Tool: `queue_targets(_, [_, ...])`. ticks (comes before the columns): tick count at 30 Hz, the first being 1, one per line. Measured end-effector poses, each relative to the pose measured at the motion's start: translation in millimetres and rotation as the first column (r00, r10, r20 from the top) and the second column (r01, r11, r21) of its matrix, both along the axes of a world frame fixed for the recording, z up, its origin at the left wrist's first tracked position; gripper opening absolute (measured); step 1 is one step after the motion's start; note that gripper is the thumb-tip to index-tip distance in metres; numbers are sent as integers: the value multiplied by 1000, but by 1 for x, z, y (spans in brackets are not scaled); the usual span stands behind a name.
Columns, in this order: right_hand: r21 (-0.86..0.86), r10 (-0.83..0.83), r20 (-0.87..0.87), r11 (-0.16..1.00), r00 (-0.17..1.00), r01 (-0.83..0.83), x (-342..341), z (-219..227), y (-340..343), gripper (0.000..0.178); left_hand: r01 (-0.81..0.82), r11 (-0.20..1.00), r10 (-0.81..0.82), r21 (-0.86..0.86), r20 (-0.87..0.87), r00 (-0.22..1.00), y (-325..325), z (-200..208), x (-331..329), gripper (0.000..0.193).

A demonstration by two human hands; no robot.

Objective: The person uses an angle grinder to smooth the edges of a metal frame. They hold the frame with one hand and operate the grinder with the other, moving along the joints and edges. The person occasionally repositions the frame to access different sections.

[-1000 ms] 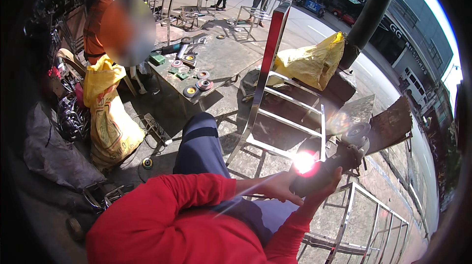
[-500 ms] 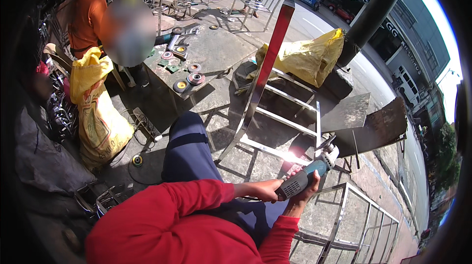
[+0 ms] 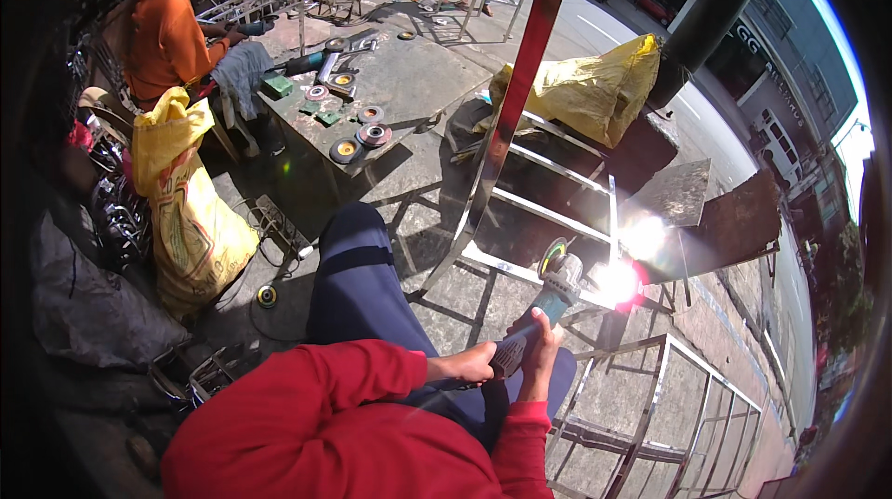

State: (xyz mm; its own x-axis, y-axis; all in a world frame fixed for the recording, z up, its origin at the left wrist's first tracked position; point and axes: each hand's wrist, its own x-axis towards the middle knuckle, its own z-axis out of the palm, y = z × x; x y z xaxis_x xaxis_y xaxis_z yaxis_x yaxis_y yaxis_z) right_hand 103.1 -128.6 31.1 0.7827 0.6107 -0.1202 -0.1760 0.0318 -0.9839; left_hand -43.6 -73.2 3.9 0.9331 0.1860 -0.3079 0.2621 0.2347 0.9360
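Both my hands are closed on a teal and grey angle grinder (image 3: 559, 295). My left hand (image 3: 472, 363) grips its rear end, and my right hand (image 3: 541, 350) wraps round the body nearer the head, thumb on top. A yellow-ringed disc (image 3: 554, 256) stands tilted at the tool's far end. It overlaps the lower rail of a shiny metal frame (image 3: 526, 81) with several crossbars; whether the two touch, I cannot tell. Bright glare hides the rail's right end.
A low table (image 3: 418, 81) at the far left bears loose grinding discs (image 3: 373, 135). Another metal frame (image 3: 662, 364) lies near right. Yellow sacks (image 3: 200, 229) stand left and beyond the frame. A cord trails on the ground. A person in orange (image 3: 172, 39) sits behind the table.
The grinder has moved left, away from the frame's right corner, and its disc now tilts toward the upper left. My hands have moved left with it, still gripping.
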Motion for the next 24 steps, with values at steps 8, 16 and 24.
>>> queue_targets(8, [-46,15,51,999,999,-12,-3,13,2,21,39,937,-21,-348,55,998,18,-9,0,39])
queue_targets(16, [-444,149,278,896,949,-11,-29,15,25,40,-313,941,332,-129,171,928,6,-11,2,65])
queue_targets(24, [-734,416,379,680,826,-5,-49,21,47,67,-334,776,414,-535,33,910,10,-6,-16,61])
